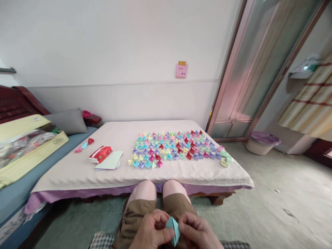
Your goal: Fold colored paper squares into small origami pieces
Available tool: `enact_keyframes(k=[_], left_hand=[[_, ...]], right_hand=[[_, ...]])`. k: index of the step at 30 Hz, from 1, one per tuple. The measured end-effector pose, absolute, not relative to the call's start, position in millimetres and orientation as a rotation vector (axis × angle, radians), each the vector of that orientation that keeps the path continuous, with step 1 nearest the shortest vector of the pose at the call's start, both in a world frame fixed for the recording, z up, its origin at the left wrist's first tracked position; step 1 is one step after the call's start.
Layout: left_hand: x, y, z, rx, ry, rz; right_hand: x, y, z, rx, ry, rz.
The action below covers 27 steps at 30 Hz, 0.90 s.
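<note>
A small folded piece of teal paper (173, 231) is held over my lap, near the bottom of the view. My left hand (155, 231) pinches its left side between thumb and fingers. On its right side, my right hand (196, 231) grips the edge with thumb and forefinger. Beyond my knees, many small folded paper shapes (166, 149) in several colours stand in rows on the cloth-covered table (77, 176). A pale green folded piece (224, 162) lies at the right end of the rows.
On the table's left are a red and white packet (100, 154), flat paper sheets (110, 160) and small coloured items (84, 145). A yellow box (33, 155) sits further left. A lined bin (261, 142) stands on the floor at right.
</note>
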<state>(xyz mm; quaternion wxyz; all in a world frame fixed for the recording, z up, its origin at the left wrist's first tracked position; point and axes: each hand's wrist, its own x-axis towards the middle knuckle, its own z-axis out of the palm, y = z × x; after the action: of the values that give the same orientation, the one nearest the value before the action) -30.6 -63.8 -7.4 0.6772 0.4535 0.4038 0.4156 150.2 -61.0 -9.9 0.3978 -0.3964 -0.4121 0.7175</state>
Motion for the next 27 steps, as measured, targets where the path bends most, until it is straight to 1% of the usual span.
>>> enact_keyframes(k=[3,6,10,14,18,21,24,27], left_hand=[[-34,-63,-6,1.259,0.986,0.99],[-31,-64,-6,1.368,1.045,1.053],[-20,-70,-11,1.298,1.06,1.226],[-17,-73,-6,1.105,1.096,1.117],[-25,-71,11,1.195,0.996,0.961],[-28,-69,16,1.157,0.92,0.887],[-29,-71,10,1.194,0.923,1.03],[-29,-75,4,1.502,0.974,1.244]], right_hand=[[149,-62,-5,-0.973,-1.13,1.799],[148,-63,-1,-0.974,-1.208,1.681],[147,-68,-2,-0.996,-1.286,1.488],[147,-73,-8,-0.959,-1.226,1.371],[152,-74,-10,-0.959,-1.283,1.379],[157,-73,-8,-0.974,-1.392,1.325],[161,-73,-5,-0.99,-1.535,1.217],[160,-72,-1,-1.0,-1.642,1.1]])
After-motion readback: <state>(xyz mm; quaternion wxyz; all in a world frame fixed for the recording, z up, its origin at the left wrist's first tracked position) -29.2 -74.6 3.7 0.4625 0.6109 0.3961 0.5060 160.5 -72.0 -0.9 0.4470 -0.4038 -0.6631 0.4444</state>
